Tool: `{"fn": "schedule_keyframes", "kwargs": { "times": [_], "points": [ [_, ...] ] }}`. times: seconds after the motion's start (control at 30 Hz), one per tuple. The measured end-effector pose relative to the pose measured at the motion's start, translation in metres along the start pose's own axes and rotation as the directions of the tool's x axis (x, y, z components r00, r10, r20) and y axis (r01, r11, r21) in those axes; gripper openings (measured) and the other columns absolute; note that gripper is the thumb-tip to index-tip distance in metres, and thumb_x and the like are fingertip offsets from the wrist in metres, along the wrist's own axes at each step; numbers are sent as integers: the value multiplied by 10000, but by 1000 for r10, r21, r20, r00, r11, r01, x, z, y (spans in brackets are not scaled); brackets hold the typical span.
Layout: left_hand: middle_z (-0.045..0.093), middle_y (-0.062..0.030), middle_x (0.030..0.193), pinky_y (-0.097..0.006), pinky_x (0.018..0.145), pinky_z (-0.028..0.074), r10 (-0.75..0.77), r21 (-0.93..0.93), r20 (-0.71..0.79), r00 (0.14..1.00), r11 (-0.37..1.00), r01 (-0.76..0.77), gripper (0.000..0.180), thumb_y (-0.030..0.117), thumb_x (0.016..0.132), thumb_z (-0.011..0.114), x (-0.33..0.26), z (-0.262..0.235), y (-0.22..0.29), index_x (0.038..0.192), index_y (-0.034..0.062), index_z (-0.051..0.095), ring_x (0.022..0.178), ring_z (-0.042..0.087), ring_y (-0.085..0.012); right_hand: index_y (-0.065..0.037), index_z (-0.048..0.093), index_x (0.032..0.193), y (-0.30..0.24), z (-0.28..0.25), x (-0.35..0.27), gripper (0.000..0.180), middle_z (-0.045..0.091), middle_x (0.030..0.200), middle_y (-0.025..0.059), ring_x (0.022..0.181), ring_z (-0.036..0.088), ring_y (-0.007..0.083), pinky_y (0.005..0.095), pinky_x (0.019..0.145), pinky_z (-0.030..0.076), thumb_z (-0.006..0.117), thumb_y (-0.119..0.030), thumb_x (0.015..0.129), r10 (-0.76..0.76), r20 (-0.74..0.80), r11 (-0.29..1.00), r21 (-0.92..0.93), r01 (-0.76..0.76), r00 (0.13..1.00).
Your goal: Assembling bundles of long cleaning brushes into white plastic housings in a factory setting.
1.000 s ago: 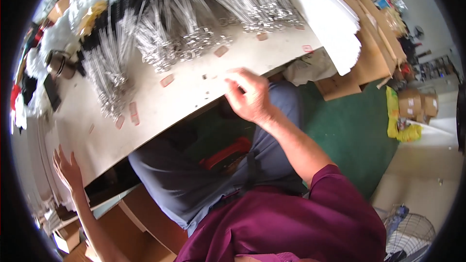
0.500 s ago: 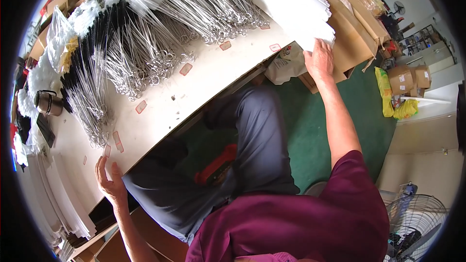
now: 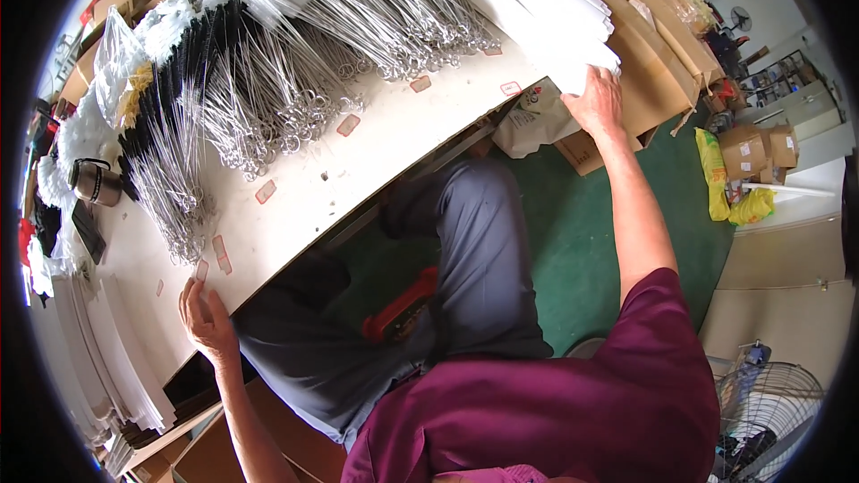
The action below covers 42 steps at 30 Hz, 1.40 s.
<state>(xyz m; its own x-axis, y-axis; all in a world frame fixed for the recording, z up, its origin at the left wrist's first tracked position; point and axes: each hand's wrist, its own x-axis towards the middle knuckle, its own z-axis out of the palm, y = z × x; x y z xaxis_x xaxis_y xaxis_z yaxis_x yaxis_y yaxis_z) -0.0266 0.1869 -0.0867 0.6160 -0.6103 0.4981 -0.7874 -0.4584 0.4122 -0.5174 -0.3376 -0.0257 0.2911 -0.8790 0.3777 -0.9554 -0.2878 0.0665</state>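
My right hand [image 3: 598, 103] is at the near end of a stack of long white sheets [image 3: 559, 31], at the table's right end. Its fingertips meet the sheets' edge and its thumb stands apart; any grip on a single sheet does not show. My left hand [image 3: 208, 320] rests at the table's near left edge, fingers loosely spread and nothing in them. Ahead of it lies a bunch of wire-handled brushes [image 3: 174, 201] with looped ends. More bunches of these brushes [image 3: 385, 18], with white or black bristles, stretch across the far side of the table.
Small red-edged labels [image 3: 348, 125] dot the white tabletop [image 3: 295, 183]. A metal flask [image 3: 96, 182] stands at the left. Long white strips [image 3: 125, 358] hang below it. An open cardboard box [image 3: 644, 45] adjoins the table's right end. A caged fan [image 3: 769, 420] stands at lower right.
My right hand has shifted slightly up and right along the sheets' edge. The left hand stays at the table edge, and the whole view has moved a little.
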Motion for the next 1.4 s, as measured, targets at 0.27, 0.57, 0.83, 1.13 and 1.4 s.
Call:
{"fn": "schedule_keyframes", "kwargs": {
  "times": [0.27,0.57,0.83,1.13,1.4],
  "points": [
    [664,-200,1264,-451,1056,456,27,26,-17,999,999,-27,272,62,937,634,-1,4,2,1196,-16,663,1196,611,-368,37,570,1267,-7,-14,-4,633,590,1290,222,1259,530,348,430,1119,419,804,-306,790,43,45,999,-30,-42,998],
    [663,-197,1272,-452,1057,457,33,59,-19,999,998,-32,273,57,939,621,0,5,4,1198,-19,660,1200,608,-370,27,573,1262,11,-4,2,622,588,1300,226,1284,517,349,433,1139,401,802,-300,786,5,12,998,-70,-5,1000],
    [670,-200,1258,-452,1059,458,42,78,-37,998,996,-39,266,56,942,611,-1,4,5,1190,-25,662,1191,615,-374,-2,567,1311,8,-17,-5,671,609,1309,207,1275,533,339,432,1145,390,821,-303,767,-40,-15,999,-31,40,999],
    [674,-203,1249,-456,1048,466,63,83,-53,997,995,-59,261,47,941,609,0,8,4,1186,-25,662,1184,619,-378,7,619,1237,17,-15,-7,564,658,1245,207,1218,594,349,452,1090,450,807,-265,780,42,7,989,141,-43,999],
    [675,-217,1224,-465,1028,480,37,67,-50,998,997,-33,263,45,914,640,-1,1,2,1169,-13,669,1175,621,-393,36,642,1257,28,2,4,568,717,1164,180,1080,688,285,399,960,540,851,-209,789,188,-215,823,567,-34,958]
  ]
}}
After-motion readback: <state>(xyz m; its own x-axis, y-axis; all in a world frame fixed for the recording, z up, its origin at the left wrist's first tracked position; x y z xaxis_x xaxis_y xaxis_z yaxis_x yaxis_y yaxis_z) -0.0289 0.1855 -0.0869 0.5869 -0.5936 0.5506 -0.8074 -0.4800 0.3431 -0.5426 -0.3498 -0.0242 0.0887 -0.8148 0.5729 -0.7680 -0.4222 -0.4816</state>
